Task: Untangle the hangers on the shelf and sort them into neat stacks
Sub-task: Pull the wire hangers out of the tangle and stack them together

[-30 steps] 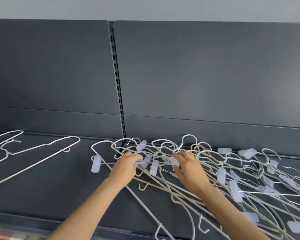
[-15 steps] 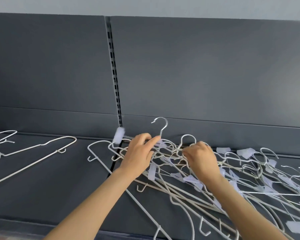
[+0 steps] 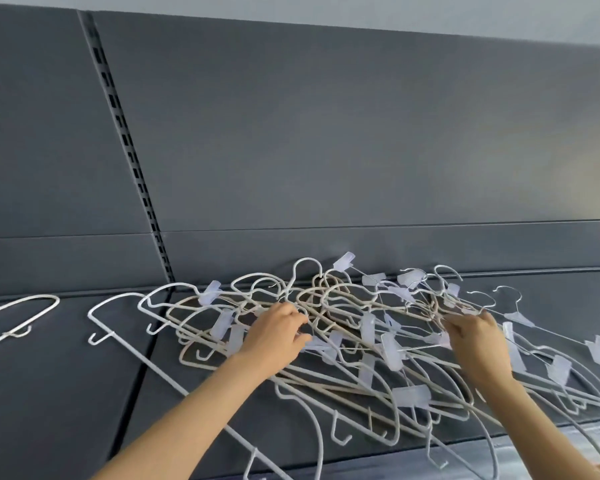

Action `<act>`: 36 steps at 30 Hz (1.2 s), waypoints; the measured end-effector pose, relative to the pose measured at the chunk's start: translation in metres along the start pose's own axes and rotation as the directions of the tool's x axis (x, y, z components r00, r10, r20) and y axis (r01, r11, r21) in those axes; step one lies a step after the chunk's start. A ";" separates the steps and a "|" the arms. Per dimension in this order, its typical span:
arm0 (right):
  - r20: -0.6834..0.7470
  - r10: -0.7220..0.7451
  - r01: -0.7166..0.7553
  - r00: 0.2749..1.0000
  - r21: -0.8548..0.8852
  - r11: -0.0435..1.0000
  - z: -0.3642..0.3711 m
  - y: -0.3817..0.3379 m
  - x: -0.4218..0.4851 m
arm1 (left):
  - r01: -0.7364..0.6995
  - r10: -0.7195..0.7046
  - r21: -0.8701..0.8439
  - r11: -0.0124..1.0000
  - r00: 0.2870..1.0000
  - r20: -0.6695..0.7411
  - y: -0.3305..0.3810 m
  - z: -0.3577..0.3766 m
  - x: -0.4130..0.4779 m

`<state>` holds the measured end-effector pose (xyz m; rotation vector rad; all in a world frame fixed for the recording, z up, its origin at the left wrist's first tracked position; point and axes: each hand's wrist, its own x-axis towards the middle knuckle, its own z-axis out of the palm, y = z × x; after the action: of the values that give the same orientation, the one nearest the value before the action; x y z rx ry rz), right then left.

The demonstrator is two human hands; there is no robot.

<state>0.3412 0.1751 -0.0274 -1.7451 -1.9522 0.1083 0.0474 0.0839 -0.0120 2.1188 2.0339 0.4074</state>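
A tangled heap of hangers (image 3: 354,327) covers the middle and right of the dark grey shelf (image 3: 49,393): white wire ones, beige ones and thin ones with translucent clips. My left hand (image 3: 274,337) lies on the heap's left part, fingers curled around hanger wires near the hooks. My right hand (image 3: 475,341) is on the right part, its fingers pinching thin wires of a clip hanger. Which single hanger each hand holds is hidden in the tangle. A lone white wire hanger (image 3: 18,317) lies flat at the far left.
The shelf's grey back panel (image 3: 361,150) rises right behind the heap, with a slotted upright (image 3: 129,150) at left. A long white hanger (image 3: 153,365) runs diagonally to the shelf's front edge (image 3: 430,459). Bare shelf surface lies between the lone hanger and the heap.
The hanger that my left hand had lifted is back down in the heap. My right hand moved right across the pile. The view has tilted and shifted left.
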 end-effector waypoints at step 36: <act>0.205 -0.157 0.136 0.966 0.111 0.984 -0.009 0.000 0.014 | 0.053 -0.063 -0.120 0.991 0.994 -0.084 -0.014 -0.013 0.026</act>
<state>0.3446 0.1861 -0.0153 -1.5757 -2.1835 0.3448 0.0308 0.1101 -0.0017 2.0011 2.0571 0.6059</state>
